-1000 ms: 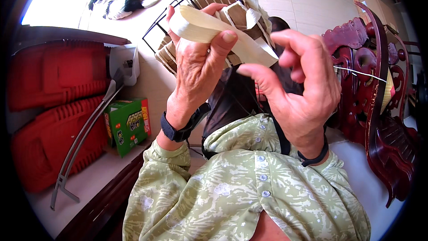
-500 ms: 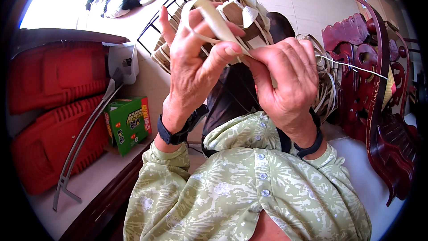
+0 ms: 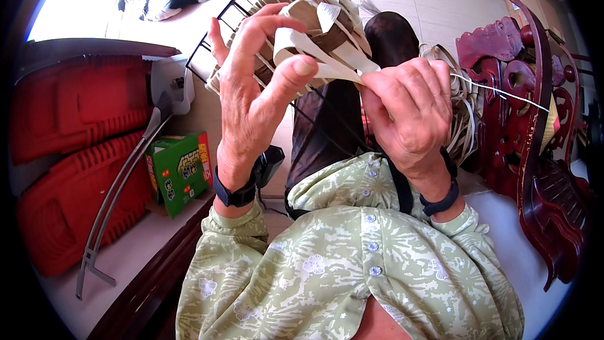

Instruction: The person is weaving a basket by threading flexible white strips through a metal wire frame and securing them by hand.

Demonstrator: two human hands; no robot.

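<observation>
Right hand point(image 3: 406, 110): thumb and fingers pinching looped strip point(image 3: 301, 43) | Left hand point(image 3: 246, 91): fingers spread beside strip, contact unclear from this angle | Green box point(image 3: 179, 176): left of left wrist

Seen from the left of two fisheye cameras on my head, the view looks steeply down over my patterned shirt point(image 3: 302, 239); my left grip point(image 3: 247, 104) and right grip point(image 3: 410, 110) show close up above mid-frame, the tiled floor point(image 3: 440, 0) lies farther off, and straight edges bend toward the rim.
</observation>
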